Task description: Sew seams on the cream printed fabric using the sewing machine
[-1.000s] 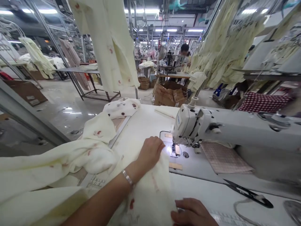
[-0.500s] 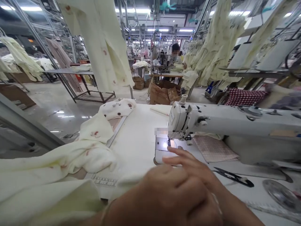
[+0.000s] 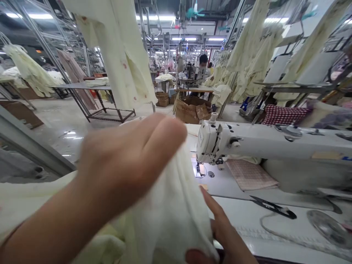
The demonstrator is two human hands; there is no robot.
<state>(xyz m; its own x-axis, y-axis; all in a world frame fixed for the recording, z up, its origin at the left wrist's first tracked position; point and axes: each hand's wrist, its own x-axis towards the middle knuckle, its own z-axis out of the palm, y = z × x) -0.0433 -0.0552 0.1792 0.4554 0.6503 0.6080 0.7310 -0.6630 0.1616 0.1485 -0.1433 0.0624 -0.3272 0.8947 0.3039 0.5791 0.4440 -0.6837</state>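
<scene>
My left hand [image 3: 129,154], smeared by motion, is raised at the centre-left. Its fingers are curled round the upper part of a cream fabric piece [image 3: 170,205], which hangs down from it in folds. Lower and to the right, my right hand [image 3: 220,223] holds the fabric's right edge, the index finger outside and a thumb tip near the bottom of the view. Just beyond the fabric stands a white sewing machine [image 3: 264,141], its presser foot [image 3: 200,169] lit by a small lamp. No cloth lies under the foot.
Black thread snips [image 3: 273,207] and a round metal disc [image 3: 328,228] lie on the table at right. Pink checked cloth [image 3: 251,174] lies beneath the machine arm. Pale garments [image 3: 118,55] hang overhead. A cardboard box [image 3: 189,110] and a person [image 3: 203,69] are farther back.
My left hand has risen from the bottom centre to the upper left, lifting cream fabric. My right hand has drawn back from the presser foot to the fabric's edge.
</scene>
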